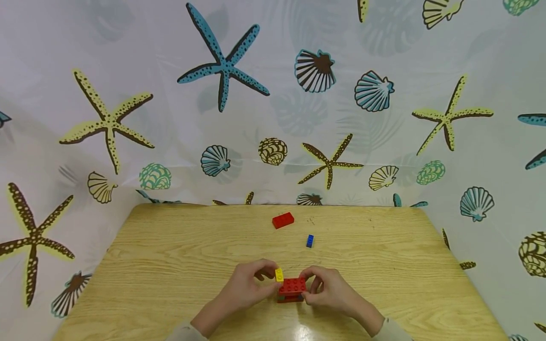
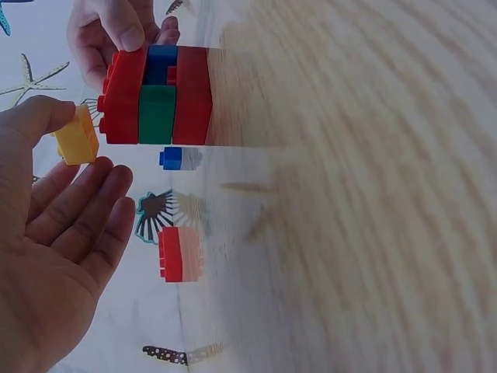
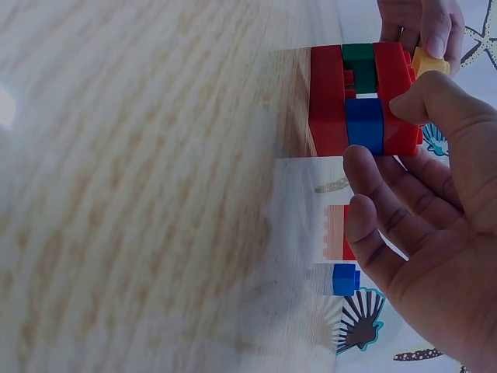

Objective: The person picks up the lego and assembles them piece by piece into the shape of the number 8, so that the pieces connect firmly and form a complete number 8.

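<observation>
A small yellow brick (image 1: 279,274) is pinched between the thumb and fingertips of my left hand (image 1: 249,286). It is held beside and slightly above the left end of a brick stack (image 1: 292,285) on the table. That stack has a red brick on top and another red one at the bottom. Between them sit a green brick (image 2: 157,114) at the left end and a blue brick (image 3: 365,124) at the right end, with a gap in the middle. My right hand (image 1: 330,290) grips the stack's right end, its thumb against the upper red brick.
Farther back on the wooden table (image 1: 192,237) lie a loose red brick (image 1: 283,220) and a small blue brick (image 1: 310,241). Behind the table and along its sides hangs a white cloth (image 1: 273,118) printed with starfish and shells.
</observation>
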The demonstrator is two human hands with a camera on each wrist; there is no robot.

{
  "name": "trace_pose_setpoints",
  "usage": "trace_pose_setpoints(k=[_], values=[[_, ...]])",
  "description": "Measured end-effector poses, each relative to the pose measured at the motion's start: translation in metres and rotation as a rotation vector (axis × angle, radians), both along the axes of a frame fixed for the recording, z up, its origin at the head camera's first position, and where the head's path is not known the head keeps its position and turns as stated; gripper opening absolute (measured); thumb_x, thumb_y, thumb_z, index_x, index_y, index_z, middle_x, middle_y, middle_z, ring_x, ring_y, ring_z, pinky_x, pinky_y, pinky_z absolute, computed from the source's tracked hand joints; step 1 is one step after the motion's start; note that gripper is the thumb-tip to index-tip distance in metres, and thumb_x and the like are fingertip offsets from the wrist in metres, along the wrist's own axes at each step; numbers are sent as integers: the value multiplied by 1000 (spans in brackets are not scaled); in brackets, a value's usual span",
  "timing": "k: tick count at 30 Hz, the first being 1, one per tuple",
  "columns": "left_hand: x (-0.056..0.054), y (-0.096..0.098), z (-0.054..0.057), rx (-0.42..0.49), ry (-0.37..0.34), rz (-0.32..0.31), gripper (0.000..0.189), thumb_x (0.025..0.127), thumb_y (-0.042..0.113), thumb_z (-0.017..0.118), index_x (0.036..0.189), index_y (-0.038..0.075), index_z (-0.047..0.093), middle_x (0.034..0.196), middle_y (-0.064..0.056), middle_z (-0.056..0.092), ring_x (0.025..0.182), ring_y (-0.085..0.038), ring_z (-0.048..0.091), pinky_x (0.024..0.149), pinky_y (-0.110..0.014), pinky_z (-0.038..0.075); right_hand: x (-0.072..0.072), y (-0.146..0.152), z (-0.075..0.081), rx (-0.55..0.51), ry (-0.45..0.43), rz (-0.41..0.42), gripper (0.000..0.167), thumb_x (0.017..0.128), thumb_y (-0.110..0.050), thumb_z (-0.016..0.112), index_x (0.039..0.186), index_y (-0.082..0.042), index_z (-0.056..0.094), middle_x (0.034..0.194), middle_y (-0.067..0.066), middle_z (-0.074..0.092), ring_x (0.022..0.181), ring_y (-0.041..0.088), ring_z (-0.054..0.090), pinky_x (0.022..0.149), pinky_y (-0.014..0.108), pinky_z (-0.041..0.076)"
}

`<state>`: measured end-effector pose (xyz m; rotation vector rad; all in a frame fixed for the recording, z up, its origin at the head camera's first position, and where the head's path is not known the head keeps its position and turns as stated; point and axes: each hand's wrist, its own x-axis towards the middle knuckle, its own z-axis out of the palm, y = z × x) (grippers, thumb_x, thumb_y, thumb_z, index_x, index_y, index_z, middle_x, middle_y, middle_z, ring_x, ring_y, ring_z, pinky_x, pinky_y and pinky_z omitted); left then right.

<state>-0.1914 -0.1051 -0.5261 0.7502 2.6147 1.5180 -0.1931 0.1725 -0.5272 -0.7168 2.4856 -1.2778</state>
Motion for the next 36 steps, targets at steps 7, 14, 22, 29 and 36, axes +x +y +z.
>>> trace_pose_setpoints(k=[7, 14, 22, 29, 36], values=[[4, 1, 1, 6, -10, -16, 32, 94, 34, 81, 117, 14, 73, 101, 1, 78, 93, -18, 75, 83, -39, 61, 0, 1, -1, -13, 17, 12, 28, 91, -17, 80, 117, -17, 71, 102, 5, 74, 72, 4, 64, 61, 22, 52], [5, 3, -1, 9, 2, -31, 32, 94, 35, 82, 116, 13, 73, 100, 1, 78, 93, -18, 76, 83, -38, 62, 0, 1, -1, -9, 17, 16, 28, 91, -17, 79, 117, -17, 70, 101, 7, 74, 71, 4, 64, 61, 22, 52], [6, 3, -2, 33, 13, -47, 31, 94, 31, 82, 116, 12, 73, 101, -1, 78, 93, -25, 76, 82, -41, 62, 0, 1, -1, -15, 12, 15, 27, 91, -17, 79, 117, -17, 70, 102, 7, 74, 71, 4, 64, 61, 22, 52], [5, 5, -4, 36, 48, -71, 30, 94, 28, 82, 117, 12, 73, 104, -3, 80, 93, -27, 77, 81, -41, 62, 0, 1, 0, -20, 4, 13, 28, 91, -17, 79, 117, -17, 70, 107, 3, 73, 73, 4, 64, 62, 23, 53], [4, 6, -5, 16, 83, -94, 30, 94, 26, 82, 118, 12, 72, 107, -2, 79, 93, -25, 78, 80, -40, 62, 0, 1, 0, -16, 7, 14, 28, 91, -17, 79, 118, -17, 70, 107, 4, 74, 72, 4, 64, 61, 23, 53]])
